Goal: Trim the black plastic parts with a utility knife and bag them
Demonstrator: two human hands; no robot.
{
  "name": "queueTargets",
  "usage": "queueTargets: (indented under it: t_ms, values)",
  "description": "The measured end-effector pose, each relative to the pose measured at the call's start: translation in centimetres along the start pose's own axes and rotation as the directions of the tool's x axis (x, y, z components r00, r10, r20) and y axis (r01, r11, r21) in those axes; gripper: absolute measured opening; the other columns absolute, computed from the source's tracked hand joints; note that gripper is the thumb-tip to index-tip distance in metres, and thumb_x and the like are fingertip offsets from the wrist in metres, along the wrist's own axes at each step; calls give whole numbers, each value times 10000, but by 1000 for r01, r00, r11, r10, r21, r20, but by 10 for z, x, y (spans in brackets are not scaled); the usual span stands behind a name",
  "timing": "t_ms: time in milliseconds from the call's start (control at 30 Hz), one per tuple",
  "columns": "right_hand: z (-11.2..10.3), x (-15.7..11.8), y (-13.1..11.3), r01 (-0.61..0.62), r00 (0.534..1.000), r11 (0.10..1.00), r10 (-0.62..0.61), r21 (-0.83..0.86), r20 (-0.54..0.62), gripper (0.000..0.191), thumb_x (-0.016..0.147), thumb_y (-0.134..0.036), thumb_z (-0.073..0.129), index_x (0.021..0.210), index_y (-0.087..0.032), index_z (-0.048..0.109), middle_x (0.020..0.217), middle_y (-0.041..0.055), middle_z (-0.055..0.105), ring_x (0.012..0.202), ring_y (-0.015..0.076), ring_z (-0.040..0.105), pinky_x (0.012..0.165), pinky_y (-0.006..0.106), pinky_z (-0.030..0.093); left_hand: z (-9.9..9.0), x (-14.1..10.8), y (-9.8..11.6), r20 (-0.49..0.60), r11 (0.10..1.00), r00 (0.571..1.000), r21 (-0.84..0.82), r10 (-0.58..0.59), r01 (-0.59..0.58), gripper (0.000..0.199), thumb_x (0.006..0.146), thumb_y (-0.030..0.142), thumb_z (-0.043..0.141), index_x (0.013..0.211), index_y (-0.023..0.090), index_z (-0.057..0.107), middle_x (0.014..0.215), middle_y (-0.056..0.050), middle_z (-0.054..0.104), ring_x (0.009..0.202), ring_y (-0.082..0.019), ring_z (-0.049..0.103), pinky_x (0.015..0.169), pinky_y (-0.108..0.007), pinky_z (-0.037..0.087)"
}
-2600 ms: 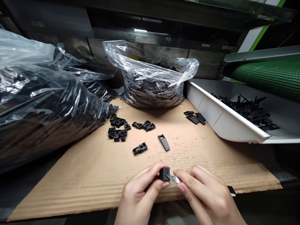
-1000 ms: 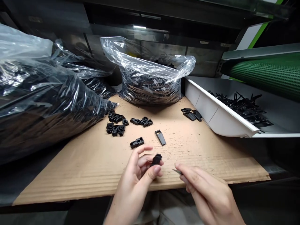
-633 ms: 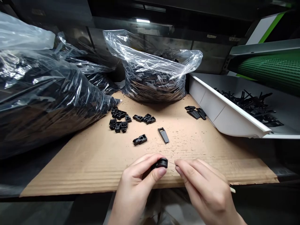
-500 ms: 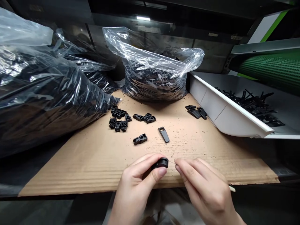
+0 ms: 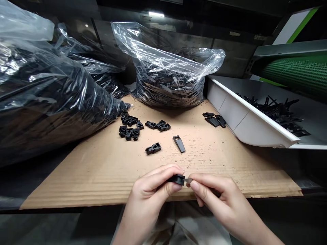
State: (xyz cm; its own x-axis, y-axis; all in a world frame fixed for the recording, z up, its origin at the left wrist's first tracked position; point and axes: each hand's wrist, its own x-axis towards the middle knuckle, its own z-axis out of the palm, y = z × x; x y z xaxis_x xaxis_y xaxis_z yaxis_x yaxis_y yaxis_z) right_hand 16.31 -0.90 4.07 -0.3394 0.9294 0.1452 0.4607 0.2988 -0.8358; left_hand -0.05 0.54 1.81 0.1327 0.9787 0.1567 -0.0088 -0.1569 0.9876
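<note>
Low in the head view, my left hand (image 5: 155, 194) is closed around a black plastic part (image 5: 178, 179), pinched between thumb and fingers with one end sticking out to the right. My right hand (image 5: 217, 195) is closed on a small knife; only its thin grey blade (image 5: 188, 180) shows, at the end of the part. The handle is hidden within the fingers. Beyond the hands lie a black clip-like piece (image 5: 153, 148) and a flat tapered black piece (image 5: 179, 144) with a square opening.
Several black parts (image 5: 130, 126) sit in groups on the cardboard sheet (image 5: 84, 177). Tapered pieces (image 5: 214, 120) rest beside a white tray (image 5: 255, 119) holding black pieces. A clear bag (image 5: 168, 78) of parts stands behind, and a large filled bag (image 5: 46, 102) bulges in at left.
My right hand has turned over, and the knife blade now shows its flat side instead of a thin edge. The pale handle end is out of sight. The left hand keeps the part.
</note>
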Motion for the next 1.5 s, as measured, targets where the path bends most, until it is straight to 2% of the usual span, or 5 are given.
queueTargets:
  t_ms: [200,433,733,1133,1500]
  values:
    - [-4,2,3,-208,966,957,170,202,193,273,869,-249,435,645,-139,544,514,-46,442,477,52,399,453,167,303,-3,-1,-2,44,999,998,-3,46,-46,342,729,34,613,819,351,702,873,125,686,850,-66,618,773,-63,446]
    - [-16,8,12,-559,744,686,168,465,647,247,821,-322,518,757,-105,617,465,-46,482,340,9,309,353,135,246,1,-1,0,40,980,984,91,174,-177,331,723,2,596,826,298,703,887,98,685,861,-64,618,783,-46,440]
    - [-3,-9,4,-255,967,963,255,89,13,305,877,-288,403,626,-156,517,562,-34,489,470,55,404,452,177,326,3,-9,-16,62,822,899,383,433,-422,372,756,-62,492,974,207,629,1077,29,625,1008,-95,569,946,-126,378]
    - [-18,-3,3,-212,958,977,202,25,202,346,889,-252,388,555,-164,416,522,-49,443,509,58,420,498,176,313,1,-11,-20,179,711,827,434,533,-553,329,756,-78,503,988,131,609,1071,-30,622,1033,-130,560,966,-184,393]
    - [-31,15,17,-503,763,780,198,372,615,243,833,-308,502,775,-105,623,471,-55,480,360,15,323,364,141,248,5,-8,-12,98,828,898,356,428,-434,324,734,-48,531,926,177,664,977,-4,684,927,-127,627,883,-152,450]
